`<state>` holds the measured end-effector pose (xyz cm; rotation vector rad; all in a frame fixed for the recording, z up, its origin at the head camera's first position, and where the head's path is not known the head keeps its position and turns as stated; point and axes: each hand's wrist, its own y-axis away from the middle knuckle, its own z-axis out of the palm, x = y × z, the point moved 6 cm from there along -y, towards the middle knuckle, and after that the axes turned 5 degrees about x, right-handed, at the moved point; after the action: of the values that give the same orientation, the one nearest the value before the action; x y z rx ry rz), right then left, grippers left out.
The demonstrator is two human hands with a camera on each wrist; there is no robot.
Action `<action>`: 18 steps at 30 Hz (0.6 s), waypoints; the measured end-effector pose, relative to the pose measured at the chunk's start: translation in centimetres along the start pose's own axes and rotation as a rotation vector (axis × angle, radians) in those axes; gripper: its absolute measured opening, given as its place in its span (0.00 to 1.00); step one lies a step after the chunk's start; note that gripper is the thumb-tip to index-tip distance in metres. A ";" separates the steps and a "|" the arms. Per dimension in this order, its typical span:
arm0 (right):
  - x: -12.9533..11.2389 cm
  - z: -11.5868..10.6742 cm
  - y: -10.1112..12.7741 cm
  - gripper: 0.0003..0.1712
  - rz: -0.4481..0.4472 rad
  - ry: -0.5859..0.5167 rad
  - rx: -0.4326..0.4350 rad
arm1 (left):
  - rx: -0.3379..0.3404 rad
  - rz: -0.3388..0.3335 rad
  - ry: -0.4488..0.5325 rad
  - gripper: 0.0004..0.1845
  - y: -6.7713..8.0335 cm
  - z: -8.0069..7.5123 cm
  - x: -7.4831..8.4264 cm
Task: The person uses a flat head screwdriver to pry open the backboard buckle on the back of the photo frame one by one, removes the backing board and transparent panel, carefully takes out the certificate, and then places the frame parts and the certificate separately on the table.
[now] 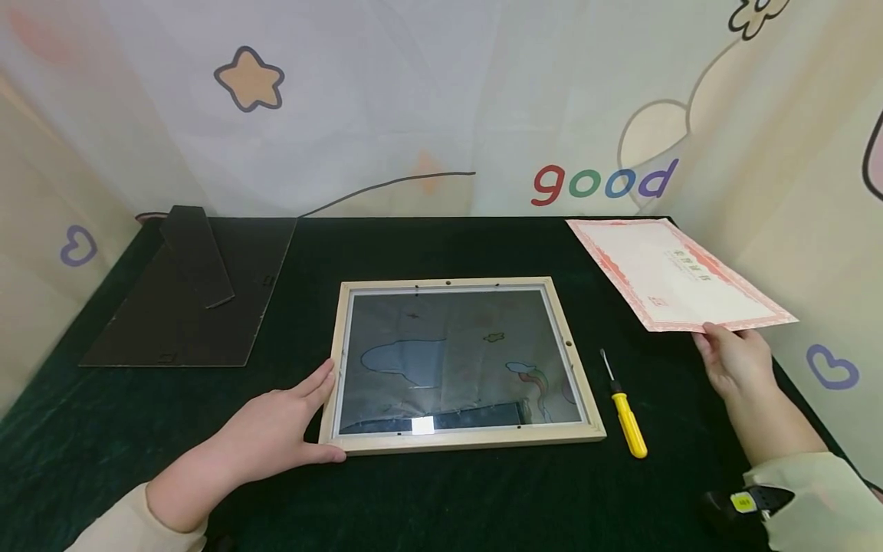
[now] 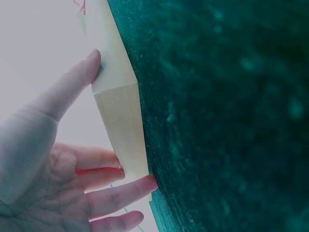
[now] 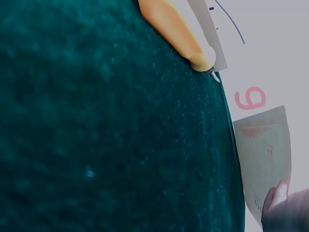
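A light wooden picture frame [image 1: 476, 438] with a glass pane lies in the middle of the table. My left hand [image 1: 276, 425] touches its lower left corner, fingers on the left side and thumb at the front edge. In the left wrist view the fingers of the left hand [image 2: 53, 159] are fairly straight against the wooden frame [image 2: 118, 106]. At the right, my right hand [image 1: 738, 360] pinches the near edge of a red-bordered certificate [image 1: 662, 268]. The right wrist view shows the certificate [image 3: 265, 150] tilted, with the right hand [image 3: 287, 212] at its edge.
A yellow-handled screwdriver [image 1: 628, 422] lies between the wooden frame and my right hand. The black backing board [image 1: 200, 330] with its stand leg rests at the back left. Dark green cloth [image 1: 428, 498] covers the table, and a printed curtain [image 1: 386, 92] hangs behind.
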<state>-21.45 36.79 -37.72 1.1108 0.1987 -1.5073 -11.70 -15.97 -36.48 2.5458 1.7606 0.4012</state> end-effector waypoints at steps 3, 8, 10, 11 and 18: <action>0.1 0.2 -0.2 0.46 0.005 0.026 0.010 | 0.002 -0.007 0.019 0.55 0.1 0.0 -0.1; 0.3 0.4 -0.7 0.46 0.005 0.053 0.015 | -0.002 0.000 -0.001 0.55 0.0 0.0 0.0; 0.4 0.5 -0.9 0.46 0.003 0.066 0.007 | -0.004 0.004 -0.010 0.55 0.0 0.0 0.0; 0.5 0.4 -0.9 0.47 0.003 0.080 0.004 | -0.007 0.002 -0.008 0.55 0.0 0.0 0.0; 0.7 0.1 -1.2 0.47 0.043 0.162 -0.006 | -0.013 0.001 -0.016 0.55 -0.1 0.1 -0.1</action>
<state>-22.42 36.54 -38.71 1.2259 0.2894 -1.3787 -11.77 -15.99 -36.55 2.5342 1.7457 0.3900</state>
